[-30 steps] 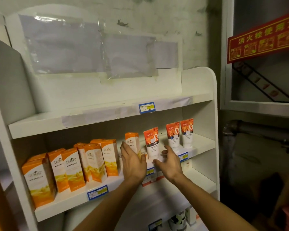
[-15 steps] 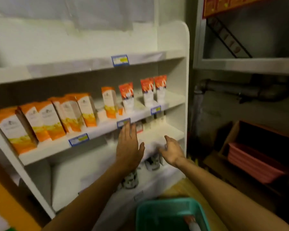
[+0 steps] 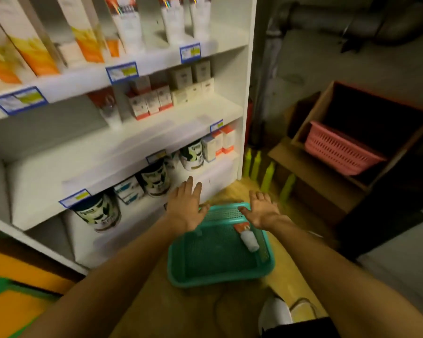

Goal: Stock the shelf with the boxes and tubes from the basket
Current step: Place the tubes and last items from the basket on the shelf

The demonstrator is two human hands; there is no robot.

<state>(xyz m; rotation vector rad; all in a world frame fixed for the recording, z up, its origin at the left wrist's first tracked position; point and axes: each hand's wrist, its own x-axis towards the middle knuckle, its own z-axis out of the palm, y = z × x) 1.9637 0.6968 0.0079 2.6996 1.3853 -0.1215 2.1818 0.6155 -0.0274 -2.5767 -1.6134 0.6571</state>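
A teal basket (image 3: 205,276) sits on the floor in front of the white shelf unit (image 3: 244,93). One white tube with an orange-red end (image 3: 248,236) lies in its far right corner. My left hand (image 3: 185,206) hovers open over the basket's far left rim, fingers spread. Over the far right rim my right hand (image 3: 261,211) is open too, just above the tube and holding nothing. On the upper shelf stand orange-and-white boxes (image 3: 34,45) and orange-topped tubes (image 3: 130,23).
Lower shelves hold small white-and-red boxes (image 3: 149,101) and black-and-white tins (image 3: 154,178). To the right a pink basket (image 3: 337,150) sits inside an open cardboard box (image 3: 327,101). Yellow-green bottles (image 3: 266,174) stand on the floor beside the shelf. A white shoe (image 3: 276,313) is near the bottom.
Both hands have dropped from the upper shelf down to the basket on the floor. The view has tilted downward, bringing the whole basket and its tube into sight.
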